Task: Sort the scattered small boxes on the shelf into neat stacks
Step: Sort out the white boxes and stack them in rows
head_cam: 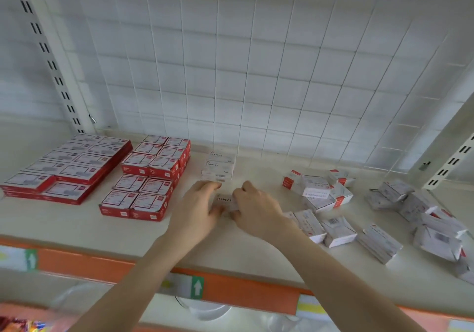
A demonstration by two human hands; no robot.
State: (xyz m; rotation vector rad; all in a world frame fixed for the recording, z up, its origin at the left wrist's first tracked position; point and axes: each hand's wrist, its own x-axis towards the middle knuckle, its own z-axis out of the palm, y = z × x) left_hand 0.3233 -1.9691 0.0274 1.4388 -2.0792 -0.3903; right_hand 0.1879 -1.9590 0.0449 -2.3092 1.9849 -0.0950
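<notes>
stacked boxes [143,177] left on shelf [77,229]; small stack [219,165] centre; scattered boxes [359,213] right

Head-worn view, facing forward and down, close over shelf [77,231]

Bare left hand [198,203], bare right hand [256,210]; forearms [123,288] bare to frame edge.
</notes>
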